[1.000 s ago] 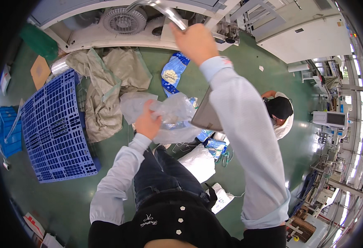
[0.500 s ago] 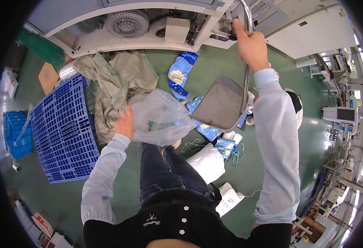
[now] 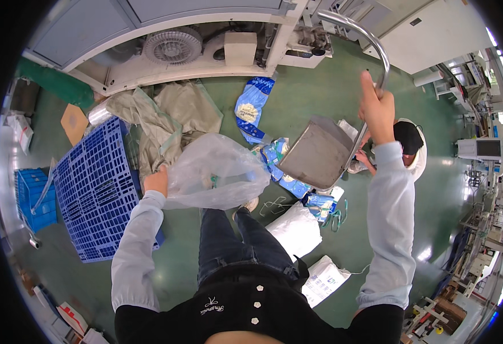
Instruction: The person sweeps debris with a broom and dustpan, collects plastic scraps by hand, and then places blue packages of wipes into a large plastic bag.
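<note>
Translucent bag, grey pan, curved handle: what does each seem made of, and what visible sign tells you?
Translucent bag: probably thin plastic film, softly shiny; wrinkled and see-through.
Grey pan: dull, blotchy surface, perhaps metal or plastic; unclear.
Curved handle: likely polished metal, given bright mirror-like highlights.

Part of the left hand (image 3: 155,183) is obscured where it grips the translucent plastic bag (image 3: 237,159). A small green item (image 3: 213,182) seen in the bag's mouth cannot be identified. A section of the dustpan handle (image 3: 372,41) is enclosed, unseen, in the right hand (image 3: 377,114). The right sleeve (image 3: 386,229) obscures part of the co-worker (image 3: 417,157). The machine cabinet (image 3: 205,10) is cut off by the upper edge. Equipment (image 3: 480,226) along the right rim is too small to identify.
</note>
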A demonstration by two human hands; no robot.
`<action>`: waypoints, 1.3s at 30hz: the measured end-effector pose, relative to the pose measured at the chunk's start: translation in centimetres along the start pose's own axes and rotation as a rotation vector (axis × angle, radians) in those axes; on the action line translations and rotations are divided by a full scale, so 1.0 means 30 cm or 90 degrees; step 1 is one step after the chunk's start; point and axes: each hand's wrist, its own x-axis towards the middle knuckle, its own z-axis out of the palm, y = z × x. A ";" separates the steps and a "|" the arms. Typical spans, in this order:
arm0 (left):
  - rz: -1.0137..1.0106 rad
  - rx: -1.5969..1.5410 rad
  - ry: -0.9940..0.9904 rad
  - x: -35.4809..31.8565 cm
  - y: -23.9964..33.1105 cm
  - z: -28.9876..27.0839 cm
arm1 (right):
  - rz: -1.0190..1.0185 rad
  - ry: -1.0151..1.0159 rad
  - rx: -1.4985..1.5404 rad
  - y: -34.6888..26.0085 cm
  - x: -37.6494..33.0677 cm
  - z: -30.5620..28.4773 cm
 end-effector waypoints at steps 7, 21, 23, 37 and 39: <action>0.177 -0.390 -0.197 0.078 -0.162 -0.123 | 0.084 0.038 0.181 0.171 -0.102 -0.246; 0.174 -0.175 -0.238 0.160 -0.089 -0.552 | 0.155 0.255 0.288 0.593 -0.427 -0.672; 0.188 -0.357 -0.331 0.174 -0.022 -0.637 | 0.185 0.316 0.249 0.643 -0.497 -0.733; 0.311 -0.672 -0.032 0.798 -0.275 -1.338 | 0.296 0.648 0.169 0.635 -0.852 -0.758; 0.395 -0.789 -0.059 0.827 -0.229 -1.341 | 0.329 0.689 0.188 0.579 -0.880 -0.702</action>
